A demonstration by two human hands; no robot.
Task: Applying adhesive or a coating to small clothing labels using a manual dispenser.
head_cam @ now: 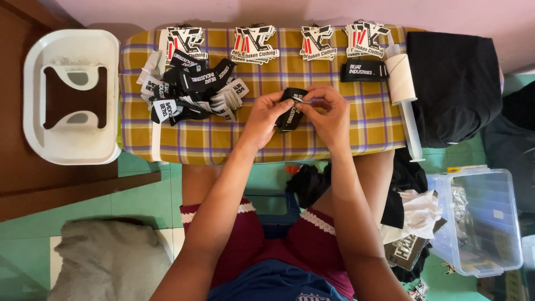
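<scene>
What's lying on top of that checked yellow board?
On the checked board: a heap of black woven labels, four stacks of hang tags, one single black label. Both hands hold another label, hiding the cloth beneath.

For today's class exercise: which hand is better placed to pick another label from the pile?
Probably the left hand: the pile of black labels lies on its side, while the right hand is farther off. Both pinch one black label.

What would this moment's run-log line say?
left hand: pinching black label | right hand: pinching same label | surface: checked board | nearby: label pile, tag stacks
</scene>
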